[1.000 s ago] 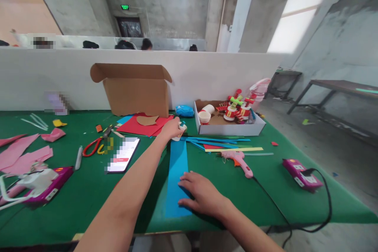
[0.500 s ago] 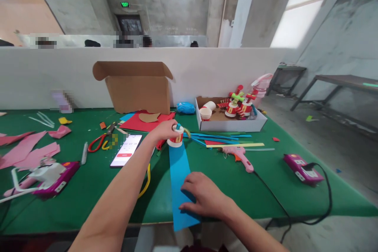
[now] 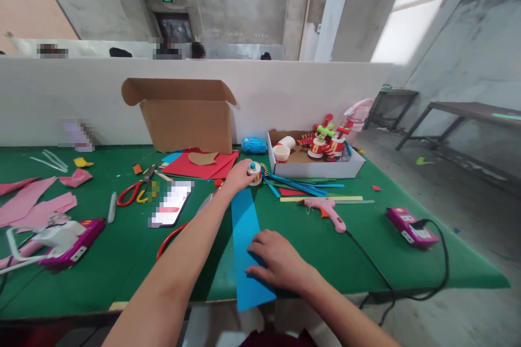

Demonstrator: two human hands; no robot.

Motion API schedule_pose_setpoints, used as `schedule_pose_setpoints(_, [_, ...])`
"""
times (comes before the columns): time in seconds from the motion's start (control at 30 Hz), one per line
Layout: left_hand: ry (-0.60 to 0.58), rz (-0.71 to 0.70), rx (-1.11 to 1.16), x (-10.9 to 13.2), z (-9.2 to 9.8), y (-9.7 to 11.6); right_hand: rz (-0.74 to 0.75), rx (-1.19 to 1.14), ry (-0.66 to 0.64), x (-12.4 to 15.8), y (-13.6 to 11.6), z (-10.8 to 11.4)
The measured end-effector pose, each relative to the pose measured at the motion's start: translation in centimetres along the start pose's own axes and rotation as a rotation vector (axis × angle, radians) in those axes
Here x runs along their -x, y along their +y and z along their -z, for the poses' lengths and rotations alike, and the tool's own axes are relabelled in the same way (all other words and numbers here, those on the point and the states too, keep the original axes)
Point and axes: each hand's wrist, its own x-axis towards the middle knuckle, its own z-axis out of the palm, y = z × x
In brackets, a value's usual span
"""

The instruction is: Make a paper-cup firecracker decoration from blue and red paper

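Note:
My left hand (image 3: 238, 176) reaches across the green table (image 3: 101, 276) and is closed on a small paper-cup craft (image 3: 255, 173) with a blue top and a curly yellow strip, at the far end of a long blue paper strip (image 3: 245, 246). My right hand (image 3: 277, 263) lies flat with fingers spread on the near part of that strip, whose near end hangs over the table's front edge.
A pink glue gun (image 3: 328, 211) lies right of the strip, with thin blue and yellow strips (image 3: 309, 188) behind it. A white box (image 3: 315, 158) holds cups and finished crafts. Also here: an open cardboard box (image 3: 185, 116), red paper (image 3: 199, 165), scissors (image 3: 132, 192), a phone (image 3: 171, 205), and magenta devices (image 3: 411, 225) (image 3: 69, 241).
My left hand lifted the cup craft off the table beside the red paper, then set it down at the strip's far end. The blue strip slid toward me, over the table's edge.

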Motion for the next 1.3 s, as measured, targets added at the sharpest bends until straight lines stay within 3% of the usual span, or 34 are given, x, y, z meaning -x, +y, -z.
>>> schedule_pose_setpoints(0.17, [-0.068, 0.035, -0.032, 0.3, 0.8, 0.3, -0.015, -0.013, 0.002, -0.2, -0.2, -0.2])
schedule_pose_setpoints(0.27, [-0.032, 0.027, -0.065, 2.7, 2.5, 1.2, -0.023, -0.059, 0.032, 0.1, -0.2, -0.3])
schedule_pose_setpoints(0.37, [0.012, -0.093, -0.021, 7.9, 4.7, 1.9, -0.027, -0.156, 0.122, 1.0, 0.2, 0.0])
schedule_pose_setpoints(0.47, [-0.109, -0.179, 0.061, 14.4, 5.8, 2.1, -0.068, -0.221, 0.226, 2.3, 1.1, 0.4])
schedule_pose_setpoints(0.6, [-0.324, -0.285, 0.132, 21.9, 4.3, 2.1, -0.141, -0.287, 0.325, 3.4, 2.5, 0.7])
schedule_pose_setpoints(0.7, [-0.407, -0.369, 0.085, 24.9, 2.0, 2.6, -0.201, -0.35, 0.377, 3.4, 2.9, 0.4])
schedule_pose_setpoints(0.8, [-0.377, -0.403, 0.028, 25.7, 0.6, 2.9, -0.23, -0.411, 0.396, 3.0, 2.6, 0.1])
schedule_pose_setpoints(0.9, [-0.304, -0.406, 0.105, 25.1, 0.2, 2.7, -0.213, -0.484, 0.375, 2.6, 2.0, 0.2])
schedule_pose_setpoints(1.1, [-0.019, -0.224, 0.314, 22.0, -0.5, 1.6, -0.075, -0.539, 0.21, 2.4, 1.7, 0.3])
schedule_pose_setpoints(1.3, [-0.075, -0.078, 0.408, 19.9, -0.9, 2.3, -0.177, -0.37, 0.186, 0.9, 2.1, -0.2])
